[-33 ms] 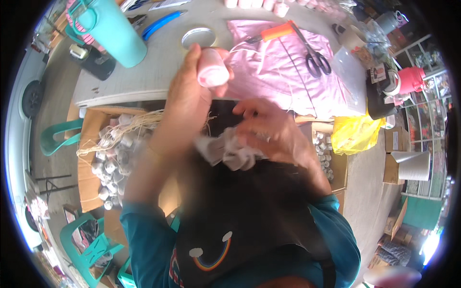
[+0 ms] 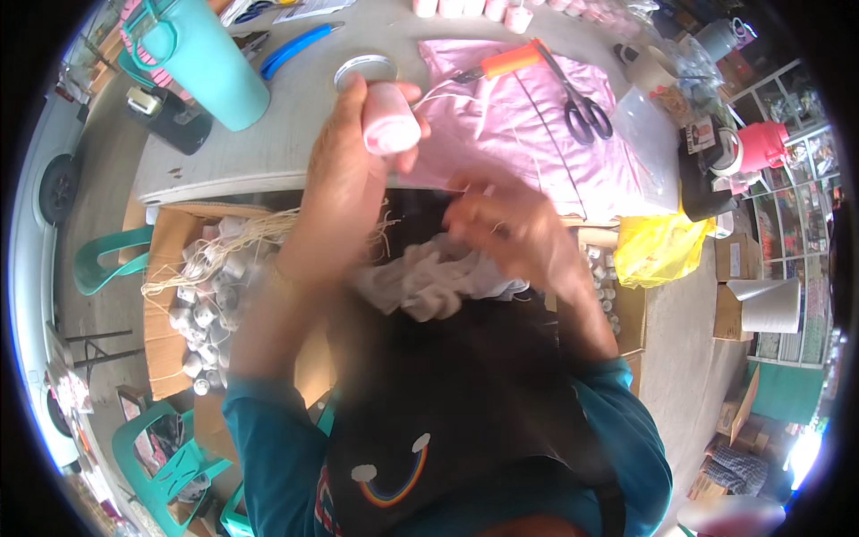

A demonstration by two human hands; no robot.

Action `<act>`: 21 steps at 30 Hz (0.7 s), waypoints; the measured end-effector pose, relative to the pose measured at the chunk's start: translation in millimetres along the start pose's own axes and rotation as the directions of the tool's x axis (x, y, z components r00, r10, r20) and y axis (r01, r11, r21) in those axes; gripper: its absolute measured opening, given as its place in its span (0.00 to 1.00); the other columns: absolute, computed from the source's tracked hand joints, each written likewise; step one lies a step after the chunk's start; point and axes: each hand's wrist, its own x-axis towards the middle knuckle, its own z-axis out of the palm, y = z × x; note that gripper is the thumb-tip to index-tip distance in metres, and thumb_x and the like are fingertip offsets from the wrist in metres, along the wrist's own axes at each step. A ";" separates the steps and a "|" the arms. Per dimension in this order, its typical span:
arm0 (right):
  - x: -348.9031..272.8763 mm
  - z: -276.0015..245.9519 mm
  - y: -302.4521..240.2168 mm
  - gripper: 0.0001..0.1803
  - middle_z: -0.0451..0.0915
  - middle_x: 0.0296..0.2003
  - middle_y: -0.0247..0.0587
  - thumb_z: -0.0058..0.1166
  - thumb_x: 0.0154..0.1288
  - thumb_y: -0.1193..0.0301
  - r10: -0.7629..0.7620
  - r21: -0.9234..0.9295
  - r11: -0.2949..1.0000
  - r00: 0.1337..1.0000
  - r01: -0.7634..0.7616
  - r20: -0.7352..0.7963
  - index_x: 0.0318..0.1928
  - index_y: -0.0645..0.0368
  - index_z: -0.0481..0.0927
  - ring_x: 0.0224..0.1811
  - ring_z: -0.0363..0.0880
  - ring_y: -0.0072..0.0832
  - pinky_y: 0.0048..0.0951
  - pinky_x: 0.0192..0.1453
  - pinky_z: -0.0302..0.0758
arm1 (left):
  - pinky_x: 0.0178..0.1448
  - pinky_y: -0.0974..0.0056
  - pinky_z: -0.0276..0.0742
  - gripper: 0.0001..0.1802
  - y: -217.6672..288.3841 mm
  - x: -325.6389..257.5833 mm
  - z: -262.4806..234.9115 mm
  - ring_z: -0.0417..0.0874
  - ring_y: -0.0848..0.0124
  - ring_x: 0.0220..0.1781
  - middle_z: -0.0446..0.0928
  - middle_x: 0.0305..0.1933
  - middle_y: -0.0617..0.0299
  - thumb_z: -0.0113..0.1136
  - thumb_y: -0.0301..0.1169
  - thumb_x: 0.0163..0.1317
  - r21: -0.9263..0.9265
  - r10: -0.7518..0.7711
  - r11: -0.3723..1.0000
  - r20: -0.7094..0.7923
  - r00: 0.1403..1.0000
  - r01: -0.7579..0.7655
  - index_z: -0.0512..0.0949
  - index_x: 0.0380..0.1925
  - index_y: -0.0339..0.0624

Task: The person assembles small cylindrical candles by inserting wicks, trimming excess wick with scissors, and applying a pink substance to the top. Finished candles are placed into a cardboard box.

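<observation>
My left hand (image 2: 344, 148) is raised over the table's near edge, its fingers wrapped round a short pink cylinder (image 2: 390, 125). One rounded, bunched end of the cylinder points toward me. Lower and to the right, my right hand (image 2: 514, 228) hangs over my lap, its fingers bent but smeared by motion. Whether anything sits in them cannot be made out. Crumpled thin white material (image 2: 429, 282) lies on my dark apron (image 2: 447, 376), just left of the right hand. Beyond both hands, pink cloth (image 2: 519, 125) covers part of the table.
Black-handled scissors (image 2: 586, 119) and an orange-handled tool (image 2: 510, 63) lie on the cloth. A tape roll (image 2: 367, 67), blue cutter (image 2: 300, 49) and teal tumbler (image 2: 210, 67) stand farther left. A cardboard box (image 2: 165, 313) of small whitish cylinders and string flanks my left; a yellow bag (image 2: 662, 246), my right.
My right hand has shifted slightly right, off the crumpled white material, so more of it shows. My left hand has barely moved and still holds the pink cylinder.
</observation>
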 end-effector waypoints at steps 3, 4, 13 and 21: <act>47.8 -31.0 34.6 0.03 0.82 0.35 0.45 0.60 0.58 0.74 -0.159 -0.475 0.880 0.933 -0.014 -0.322 0.34 0.59 0.83 0.35 0.81 0.37 0.33 0.40 0.77 | 0.40 0.65 0.73 0.26 14.0 21.1 14.8 0.77 0.66 0.32 0.78 0.35 0.51 0.35 0.46 0.76 -0.081 0.036 0.996 0.044 0.998 -0.033 0.75 0.45 0.33; 59.7 -42.7 44.9 0.04 0.83 0.33 0.46 0.58 0.59 0.74 -0.032 -0.566 0.797 0.921 -0.211 -0.388 0.34 0.59 0.83 0.33 0.82 0.38 0.33 0.39 0.77 | 0.41 0.63 0.73 0.26 17.4 27.0 21.3 0.78 0.65 0.33 0.78 0.37 0.50 0.35 0.46 0.76 -0.103 0.030 0.994 0.020 0.999 -0.028 0.74 0.45 0.33; 69.8 -52.2 50.2 0.09 0.84 0.31 0.38 0.60 0.59 0.75 0.036 -0.374 0.916 0.955 -0.149 -0.293 0.41 0.59 0.84 0.32 0.81 0.26 0.27 0.37 0.75 | 0.57 0.42 0.75 0.05 47.6 56.1 32.8 0.80 0.66 0.27 0.78 0.27 0.60 0.56 0.28 0.56 -0.520 0.101 0.854 0.124 0.987 -0.022 0.77 0.31 0.40; 116.5 -4.1 49.8 0.08 0.80 0.37 0.42 0.57 0.58 0.74 -0.233 -0.531 0.831 0.971 0.167 -0.058 0.39 0.59 0.83 0.38 0.79 0.43 0.37 0.42 0.75 | 0.57 0.45 0.75 0.14 44.1 15.1 -8.5 0.80 0.64 0.34 0.78 0.32 0.58 0.57 0.37 0.58 -0.414 0.361 0.830 -0.111 0.926 -0.373 0.76 0.39 0.38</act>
